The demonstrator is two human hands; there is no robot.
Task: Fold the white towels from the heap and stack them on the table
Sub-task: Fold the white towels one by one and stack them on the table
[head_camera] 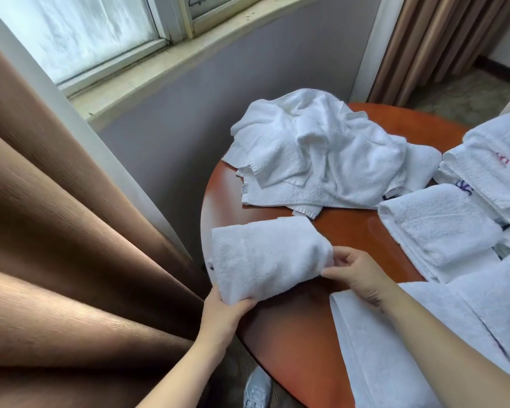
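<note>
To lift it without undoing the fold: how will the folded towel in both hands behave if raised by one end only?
The folded towel looks floppy: it bulges softly between the left hand and the right hand, so a free end would probably droop and open. Its fluffy terry should grip, not slip. It is likely light: a pinch holds it.

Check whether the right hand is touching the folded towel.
Touching. Head view shows the right hand with fingers pinching the towel at its right edge.
</note>
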